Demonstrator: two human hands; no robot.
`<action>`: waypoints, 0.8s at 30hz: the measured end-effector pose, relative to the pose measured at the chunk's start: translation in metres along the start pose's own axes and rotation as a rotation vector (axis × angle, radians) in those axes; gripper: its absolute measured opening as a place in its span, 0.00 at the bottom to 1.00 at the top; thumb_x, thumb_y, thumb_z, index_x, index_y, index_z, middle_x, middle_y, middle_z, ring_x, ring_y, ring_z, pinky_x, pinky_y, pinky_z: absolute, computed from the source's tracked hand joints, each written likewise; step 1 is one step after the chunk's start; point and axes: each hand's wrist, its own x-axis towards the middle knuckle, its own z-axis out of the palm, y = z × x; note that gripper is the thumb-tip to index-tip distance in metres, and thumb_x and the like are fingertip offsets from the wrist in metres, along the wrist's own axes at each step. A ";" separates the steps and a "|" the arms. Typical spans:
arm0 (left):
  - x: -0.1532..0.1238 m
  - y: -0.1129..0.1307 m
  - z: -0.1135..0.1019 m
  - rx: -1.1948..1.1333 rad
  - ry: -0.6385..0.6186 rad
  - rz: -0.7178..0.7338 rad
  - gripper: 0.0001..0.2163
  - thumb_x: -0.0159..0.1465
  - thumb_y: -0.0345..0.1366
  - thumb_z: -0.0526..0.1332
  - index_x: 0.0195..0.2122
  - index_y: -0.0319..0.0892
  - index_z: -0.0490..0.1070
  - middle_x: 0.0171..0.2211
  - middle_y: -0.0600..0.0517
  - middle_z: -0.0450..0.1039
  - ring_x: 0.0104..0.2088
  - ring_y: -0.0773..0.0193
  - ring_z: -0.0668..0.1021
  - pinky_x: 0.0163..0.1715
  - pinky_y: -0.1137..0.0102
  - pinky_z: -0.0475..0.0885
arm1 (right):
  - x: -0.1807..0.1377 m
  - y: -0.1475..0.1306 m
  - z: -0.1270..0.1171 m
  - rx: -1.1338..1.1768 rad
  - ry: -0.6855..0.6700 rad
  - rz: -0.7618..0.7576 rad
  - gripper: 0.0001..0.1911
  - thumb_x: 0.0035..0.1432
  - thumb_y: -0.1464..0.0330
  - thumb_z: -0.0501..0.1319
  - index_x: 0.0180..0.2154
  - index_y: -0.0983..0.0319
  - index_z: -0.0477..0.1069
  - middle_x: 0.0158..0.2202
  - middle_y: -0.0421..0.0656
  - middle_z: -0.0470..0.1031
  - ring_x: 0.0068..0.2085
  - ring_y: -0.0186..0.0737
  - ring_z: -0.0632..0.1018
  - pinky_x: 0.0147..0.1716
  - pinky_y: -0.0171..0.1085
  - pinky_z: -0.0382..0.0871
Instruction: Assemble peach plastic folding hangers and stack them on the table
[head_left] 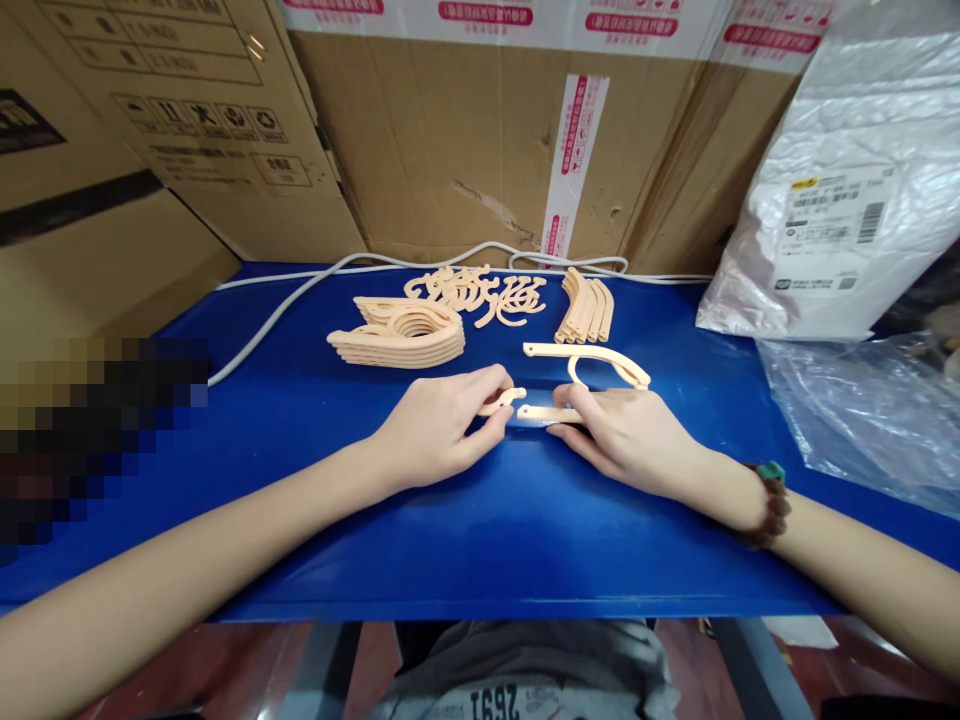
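My left hand pinches a small curved beige plastic hook between thumb and fingertips. A short gap to its right, my right hand grips a beige hanger arm, its holed end pointing left towards the hook. Most of that arm is hidden under the fingers. Just beyond my right hand lies a hanger piece with a long curved arm and a loop beneath. Farther back are a neat stack of folded hangers, a loose heap of hooks and several more curved arms.
The blue tabletop is backed by cardboard boxes. A white cable runs along the back and left. At the right stand a white parcel bag and a clear plastic bag. The left edge is pixelated.
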 end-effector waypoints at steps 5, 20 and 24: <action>-0.001 -0.004 0.002 -0.035 -0.096 -0.027 0.09 0.70 0.40 0.46 0.41 0.45 0.61 0.27 0.57 0.71 0.24 0.65 0.73 0.26 0.71 0.60 | -0.001 -0.003 -0.005 -0.025 0.080 0.034 0.16 0.69 0.59 0.51 0.47 0.63 0.68 0.30 0.42 0.79 0.29 0.38 0.78 0.29 0.35 0.60; -0.002 0.002 0.001 -0.059 -0.160 0.068 0.11 0.72 0.40 0.43 0.36 0.44 0.59 0.24 0.57 0.66 0.24 0.65 0.72 0.25 0.72 0.58 | 0.001 -0.004 -0.008 -0.155 0.187 -0.101 0.16 0.70 0.62 0.50 0.39 0.63 0.73 0.29 0.40 0.77 0.27 0.34 0.73 0.29 0.36 0.56; 0.001 0.004 0.001 -0.025 -0.165 0.063 0.13 0.70 0.46 0.50 0.34 0.44 0.59 0.23 0.58 0.65 0.23 0.66 0.71 0.24 0.74 0.57 | 0.002 -0.004 -0.009 -0.169 0.201 -0.114 0.16 0.70 0.63 0.50 0.37 0.62 0.73 0.28 0.39 0.77 0.26 0.34 0.73 0.29 0.36 0.56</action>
